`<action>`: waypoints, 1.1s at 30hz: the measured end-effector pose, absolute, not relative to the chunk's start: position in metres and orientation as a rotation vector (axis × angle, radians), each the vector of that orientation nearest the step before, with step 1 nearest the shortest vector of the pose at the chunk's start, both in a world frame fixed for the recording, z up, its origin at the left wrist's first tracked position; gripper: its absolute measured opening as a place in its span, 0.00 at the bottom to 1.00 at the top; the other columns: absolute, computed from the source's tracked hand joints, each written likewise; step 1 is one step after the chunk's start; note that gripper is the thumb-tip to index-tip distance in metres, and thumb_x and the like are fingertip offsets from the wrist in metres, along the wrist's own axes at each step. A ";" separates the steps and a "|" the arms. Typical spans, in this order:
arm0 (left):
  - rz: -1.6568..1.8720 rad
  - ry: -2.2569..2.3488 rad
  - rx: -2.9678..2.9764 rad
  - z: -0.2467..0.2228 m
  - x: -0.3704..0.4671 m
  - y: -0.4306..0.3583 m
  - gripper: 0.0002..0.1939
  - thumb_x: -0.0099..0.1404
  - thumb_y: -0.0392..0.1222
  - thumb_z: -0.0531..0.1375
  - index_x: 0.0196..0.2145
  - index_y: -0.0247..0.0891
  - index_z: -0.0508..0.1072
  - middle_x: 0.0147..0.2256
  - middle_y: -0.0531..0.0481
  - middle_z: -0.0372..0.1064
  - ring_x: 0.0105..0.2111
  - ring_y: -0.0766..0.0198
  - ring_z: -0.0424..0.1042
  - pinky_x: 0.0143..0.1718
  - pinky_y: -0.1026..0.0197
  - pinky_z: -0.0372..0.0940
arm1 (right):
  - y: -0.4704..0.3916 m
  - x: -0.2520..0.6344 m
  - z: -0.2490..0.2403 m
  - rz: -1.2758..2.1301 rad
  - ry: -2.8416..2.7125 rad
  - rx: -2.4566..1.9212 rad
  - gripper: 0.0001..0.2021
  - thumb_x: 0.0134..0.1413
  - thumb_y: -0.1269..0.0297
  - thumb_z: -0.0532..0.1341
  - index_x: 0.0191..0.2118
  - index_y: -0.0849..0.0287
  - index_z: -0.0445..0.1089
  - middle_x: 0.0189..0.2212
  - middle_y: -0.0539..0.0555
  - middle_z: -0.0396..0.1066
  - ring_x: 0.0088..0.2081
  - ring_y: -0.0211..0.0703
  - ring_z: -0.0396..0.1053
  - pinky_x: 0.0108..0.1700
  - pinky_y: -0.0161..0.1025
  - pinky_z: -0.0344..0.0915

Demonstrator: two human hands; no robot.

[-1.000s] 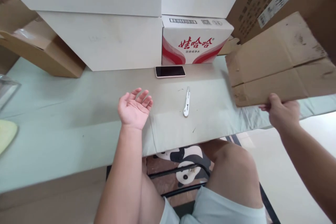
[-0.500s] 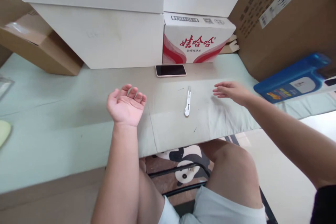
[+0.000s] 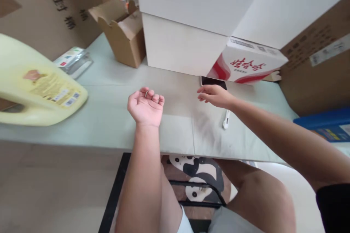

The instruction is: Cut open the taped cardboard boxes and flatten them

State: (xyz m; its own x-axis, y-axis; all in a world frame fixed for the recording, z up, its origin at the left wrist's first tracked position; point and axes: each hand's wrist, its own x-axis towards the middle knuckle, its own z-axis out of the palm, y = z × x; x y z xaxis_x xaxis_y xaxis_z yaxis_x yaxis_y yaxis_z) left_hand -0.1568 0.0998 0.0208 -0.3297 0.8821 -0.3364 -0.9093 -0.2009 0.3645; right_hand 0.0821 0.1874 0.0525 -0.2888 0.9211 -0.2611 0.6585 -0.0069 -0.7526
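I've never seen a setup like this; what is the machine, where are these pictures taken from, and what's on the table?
There is no machine: these are a person's bare hands, and every picture comes from one camera on their head, looking down. The left hand is palm up, and the right hand is beside a dark-screened phone and a white cutter. Neither visibly holds anything. The cloth-covered table also bears a yellow bottle, a small open carton and a red-lettered box.
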 end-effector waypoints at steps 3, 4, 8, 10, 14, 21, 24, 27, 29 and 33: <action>1.867 0.548 -0.068 0.017 -0.175 0.096 0.13 0.66 0.48 0.54 0.27 0.40 0.68 0.21 0.54 0.62 0.18 0.69 0.61 0.29 0.61 0.67 | 0.211 0.005 0.052 1.016 -2.242 -1.439 0.10 0.53 0.72 0.66 0.42 0.58 0.77 0.35 0.54 0.80 0.37 0.43 0.76 0.47 0.42 0.71; 1.876 0.533 -0.067 0.017 -0.179 0.096 0.13 0.67 0.47 0.54 0.27 0.40 0.68 0.21 0.55 0.62 0.18 0.70 0.61 0.29 0.61 0.67 | 0.219 -0.021 0.054 0.920 -2.338 -1.349 0.11 0.54 0.71 0.65 0.44 0.59 0.77 0.39 0.55 0.80 0.39 0.43 0.76 0.50 0.44 0.71; 1.863 0.499 -0.121 0.020 -0.188 0.099 0.13 0.68 0.45 0.51 0.27 0.39 0.68 0.21 0.55 0.59 0.18 0.70 0.61 0.30 0.60 0.67 | 0.249 -0.122 0.067 0.646 -2.500 -1.110 0.17 0.55 0.77 0.61 0.50 0.59 0.75 0.58 0.58 0.71 0.52 0.46 0.74 0.62 0.44 0.67; 1.856 0.482 -0.182 0.022 -0.189 0.102 0.14 0.68 0.44 0.49 0.27 0.39 0.68 0.21 0.55 0.59 0.18 0.70 0.60 0.30 0.61 0.66 | 0.262 -0.162 0.077 0.587 -2.494 -1.080 0.21 0.57 0.78 0.61 0.56 0.61 0.72 0.69 0.58 0.58 0.63 0.48 0.68 0.68 0.44 0.61; 1.856 0.476 -0.183 0.021 -0.190 0.104 0.14 0.68 0.44 0.50 0.27 0.40 0.67 0.22 0.55 0.58 0.19 0.71 0.60 0.31 0.61 0.66 | 0.280 -0.205 0.091 0.610 -2.495 -1.086 0.25 0.60 0.78 0.59 0.63 0.70 0.64 0.71 0.57 0.55 0.71 0.49 0.57 0.73 0.49 0.49; 2.016 0.785 -0.174 0.007 -0.196 0.107 0.08 0.62 0.45 0.53 0.29 0.41 0.61 0.23 0.56 0.55 0.20 0.70 0.60 0.31 0.62 0.64 | 0.246 -0.163 0.075 0.648 -2.349 -0.994 0.22 0.62 0.77 0.57 0.61 0.66 0.69 0.63 0.55 0.69 0.63 0.44 0.68 0.68 0.42 0.61; 2.187 1.086 -0.366 0.005 -0.196 0.109 0.06 0.63 0.45 0.51 0.31 0.42 0.58 0.28 0.55 0.55 0.25 0.70 0.63 0.32 0.64 0.61 | 0.206 -0.102 0.063 0.801 -2.161 -0.861 0.13 0.64 0.71 0.59 0.51 0.60 0.76 0.56 0.56 0.76 0.56 0.45 0.75 0.61 0.42 0.70; 2.306 1.288 -0.368 0.010 -0.193 0.111 0.05 0.64 0.45 0.50 0.34 0.42 0.60 0.36 0.52 0.59 0.37 0.67 0.68 0.42 0.62 0.63 | 0.157 -0.021 0.056 0.822 -1.992 -0.719 0.08 0.64 0.65 0.61 0.41 0.56 0.80 0.47 0.54 0.81 0.51 0.47 0.78 0.57 0.47 0.74; 2.339 1.341 -0.238 0.014 -0.186 0.112 0.06 0.64 0.46 0.49 0.35 0.42 0.61 0.39 0.51 0.63 0.44 0.64 0.69 0.50 0.60 0.62 | 0.124 0.035 0.054 0.810 -1.884 -0.680 0.09 0.64 0.67 0.62 0.38 0.53 0.81 0.43 0.52 0.82 0.50 0.47 0.79 0.56 0.47 0.75; 2.226 1.128 0.256 0.017 -0.159 0.115 0.13 0.65 0.51 0.50 0.38 0.41 0.67 0.41 0.46 0.70 0.45 0.58 0.72 0.51 0.54 0.65 | 0.070 0.128 0.045 0.682 -1.713 -0.780 0.09 0.62 0.65 0.63 0.37 0.50 0.82 0.40 0.53 0.83 0.43 0.51 0.81 0.46 0.48 0.79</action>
